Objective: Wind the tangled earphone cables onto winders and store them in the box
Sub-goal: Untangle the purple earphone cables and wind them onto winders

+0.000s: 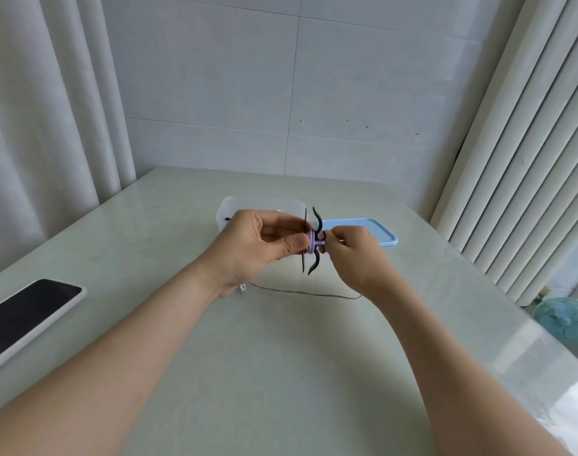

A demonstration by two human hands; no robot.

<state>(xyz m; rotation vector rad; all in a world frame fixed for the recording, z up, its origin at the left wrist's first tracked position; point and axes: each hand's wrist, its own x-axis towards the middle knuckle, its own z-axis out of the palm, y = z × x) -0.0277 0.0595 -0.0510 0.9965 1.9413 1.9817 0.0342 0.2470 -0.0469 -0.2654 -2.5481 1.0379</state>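
Observation:
My left hand [258, 245] holds a black winder [314, 261] above the table, thumb and fingers curled round its left side. Purple earphone cable [311, 240] is wrapped in several turns round the winder's core. My right hand [353, 251] pinches the cable just right of the winder. A loose length of cable [301, 292] trails across the table below both hands, ending at a small white piece [243, 287] by my left wrist. The clear plastic box [228, 209] stands behind my left hand, partly hidden by it.
A light blue lid [376, 230] lies flat to the right of the box. A phone in a white case [24, 317] lies at the table's left edge. Curtains hang on both sides, and a small fan [564, 319] stands on the floor at the right.

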